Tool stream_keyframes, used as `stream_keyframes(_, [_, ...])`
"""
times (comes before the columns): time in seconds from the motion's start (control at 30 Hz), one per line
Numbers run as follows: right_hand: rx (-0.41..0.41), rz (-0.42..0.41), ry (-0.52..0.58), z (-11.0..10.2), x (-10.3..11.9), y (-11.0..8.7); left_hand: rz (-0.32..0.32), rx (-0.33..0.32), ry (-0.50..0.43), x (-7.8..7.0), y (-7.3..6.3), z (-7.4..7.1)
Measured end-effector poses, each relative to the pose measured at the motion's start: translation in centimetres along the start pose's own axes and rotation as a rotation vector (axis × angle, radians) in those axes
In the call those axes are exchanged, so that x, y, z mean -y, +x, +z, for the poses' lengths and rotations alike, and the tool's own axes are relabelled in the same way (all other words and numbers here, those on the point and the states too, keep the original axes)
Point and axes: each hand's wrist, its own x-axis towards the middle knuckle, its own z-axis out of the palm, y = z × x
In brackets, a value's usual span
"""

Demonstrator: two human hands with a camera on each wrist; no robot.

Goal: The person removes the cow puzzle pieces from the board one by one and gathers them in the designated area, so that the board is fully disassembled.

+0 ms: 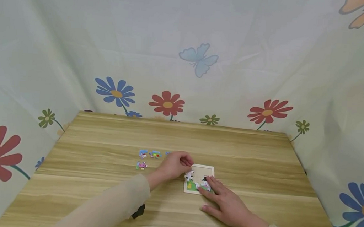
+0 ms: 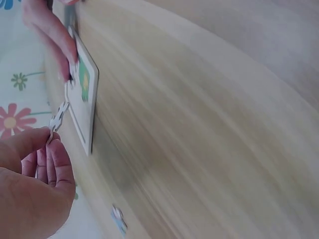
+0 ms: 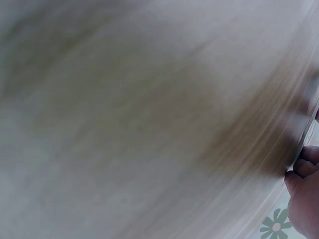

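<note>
A square jigsaw tray (image 1: 213,172) with a pale wooden rim lies on the table between the hands. Green and white-and-black pieces fill its lower part; bare wood shows in its upper middle. Between thumb and fingertips my left hand (image 1: 175,165) pinches a white-and-black puzzle piece (image 2: 58,117), tilted above the tray's left edge. My right hand (image 1: 227,204) rests with extended fingers on the tray's lower right, touching the pieces there and partly covering them. The right wrist view shows only part of that hand (image 3: 306,194) beside the tray's edge.
Left of the tray lie several loose colourful pieces, among them a pink one (image 1: 142,165) and a blue-and-green one (image 1: 155,154). One more is partly hidden behind the left hand. A flower-printed cloth (image 1: 141,53) stands around the wooden table (image 1: 246,150).
</note>
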Motion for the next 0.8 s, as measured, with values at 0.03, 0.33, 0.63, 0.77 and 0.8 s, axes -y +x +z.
stream_keyframes(0.03, [-0.001,-0.001,0.0,0.0,0.0,0.0,-0.008,-0.005,0.005,0.0,-0.2,-0.4])
stream_keyframes(0.33, [-0.004,0.004,-0.018,0.2,-0.1,0.0,-0.052,-0.043,0.02,1.2,-1.2,-2.9])
stream_keyframes(0.63, [-0.02,-0.008,-0.028,0.5,-0.2,-0.1,-0.074,-0.099,0.06,2.7,-2.4,-5.3])
stream_keyframes(0.77, [-0.04,-0.017,-0.029,0.5,-0.2,-0.1,-0.101,-0.129,0.072,3.3,-2.8,-6.2])
stream_keyframes(0.8, [-0.043,-0.017,-0.03,0.5,-0.2,-0.1,-0.107,-0.134,0.073,3.4,-2.9,-6.4])
